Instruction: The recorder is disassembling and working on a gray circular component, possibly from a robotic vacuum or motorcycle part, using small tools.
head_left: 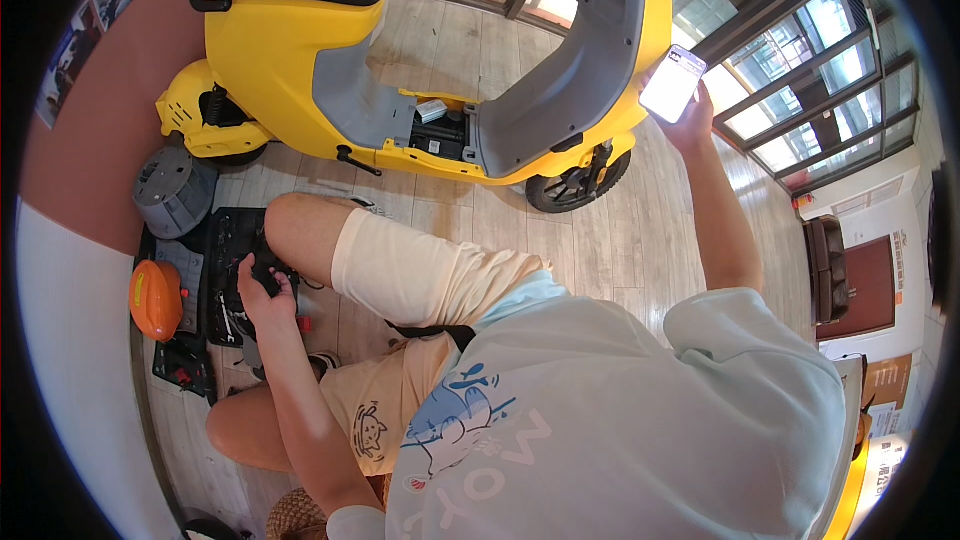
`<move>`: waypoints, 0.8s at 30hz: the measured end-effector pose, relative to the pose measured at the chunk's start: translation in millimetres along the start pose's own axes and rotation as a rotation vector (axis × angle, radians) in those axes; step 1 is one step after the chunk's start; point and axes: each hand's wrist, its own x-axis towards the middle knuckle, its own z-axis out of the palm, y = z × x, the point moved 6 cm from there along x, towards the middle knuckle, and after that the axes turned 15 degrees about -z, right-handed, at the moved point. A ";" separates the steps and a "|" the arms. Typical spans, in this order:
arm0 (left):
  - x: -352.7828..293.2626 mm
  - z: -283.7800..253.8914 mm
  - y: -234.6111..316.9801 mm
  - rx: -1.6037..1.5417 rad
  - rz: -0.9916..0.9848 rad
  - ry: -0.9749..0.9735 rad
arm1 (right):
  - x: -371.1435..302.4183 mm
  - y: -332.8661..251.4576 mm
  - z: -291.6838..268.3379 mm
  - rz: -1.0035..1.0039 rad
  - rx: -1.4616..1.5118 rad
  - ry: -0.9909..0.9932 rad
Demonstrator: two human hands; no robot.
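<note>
Your right hand (692, 125) is closed around a phone (673, 85) with a bright screen, and this phone is near the front of the yellow scooter (270, 50). Your left hand (266, 302) is above the black tool case (235, 230) with its fingers partly bent; I cannot tell if it grips something. An orange rounded object (156, 302) lies to the left of the case.

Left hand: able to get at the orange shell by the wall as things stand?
Probably yes. The left hand is beside the black tool tray, and the orange shell sits on the tray's far side, with nothing tall visible between. Whether the fingers already hold something is unclear.
</note>
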 end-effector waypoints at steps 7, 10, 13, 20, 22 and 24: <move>-0.1 -3.5 2.2 -0.020 0.007 0.026 | -0.8 3.9 -4.7 0.037 0.020 0.014; -0.2 -1.9 1.2 -0.024 0.000 0.019 | 7.9 7.0 -13.0 0.018 0.019 -0.040; 0.3 0.0 -0.6 -0.022 0.002 0.022 | 15.5 9.6 -23.9 -0.002 0.005 -0.035; 2.3 -2.5 2.2 -0.012 0.008 -0.005 | 1.3 -0.1 -9.1 -0.006 0.027 0.024; 4.6 -1.8 0.2 -0.007 0.028 -0.019 | -1.6 -2.3 -14.6 -0.012 0.021 0.028; 6.5 -3.1 -0.3 -0.002 0.029 -0.017 | -6.4 -1.8 -13.2 0.053 0.039 -0.069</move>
